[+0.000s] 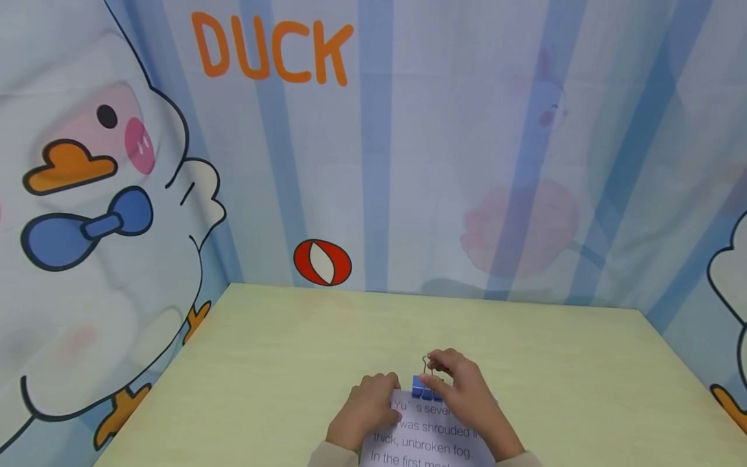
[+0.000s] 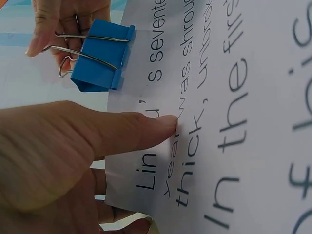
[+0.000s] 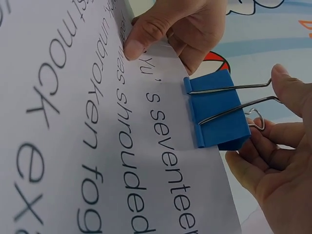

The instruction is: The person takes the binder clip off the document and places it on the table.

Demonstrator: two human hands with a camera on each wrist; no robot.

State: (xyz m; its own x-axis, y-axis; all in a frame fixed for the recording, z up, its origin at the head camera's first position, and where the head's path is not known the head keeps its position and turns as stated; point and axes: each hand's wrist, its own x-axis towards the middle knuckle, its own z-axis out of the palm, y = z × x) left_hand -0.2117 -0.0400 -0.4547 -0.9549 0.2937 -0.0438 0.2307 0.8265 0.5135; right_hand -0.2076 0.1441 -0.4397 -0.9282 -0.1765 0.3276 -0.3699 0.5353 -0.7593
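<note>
A blue binder clip [image 1: 419, 387] [image 2: 96, 56] [image 3: 218, 117] sits on the top edge of white printed paper [image 1: 426, 451] [image 3: 73, 122], its jaws over the edge. My left hand [image 1: 366, 408] grips the paper beside the clip, thumb on the printed face and fingers behind the sheet. At the clip's wire handles is my right hand [image 1: 467, 389]: in the right wrist view its thumb [image 3: 290, 90] touches the end of the front handle, and the other fingers are curled by the rear handle. Both handles stand out away from the paper.
A pale yellow table [image 1: 280, 350] lies under the hands. Behind it hangs a striped blue and white cloth [image 1: 408, 162] with a duck print [image 1: 87, 259], which also covers the left side.
</note>
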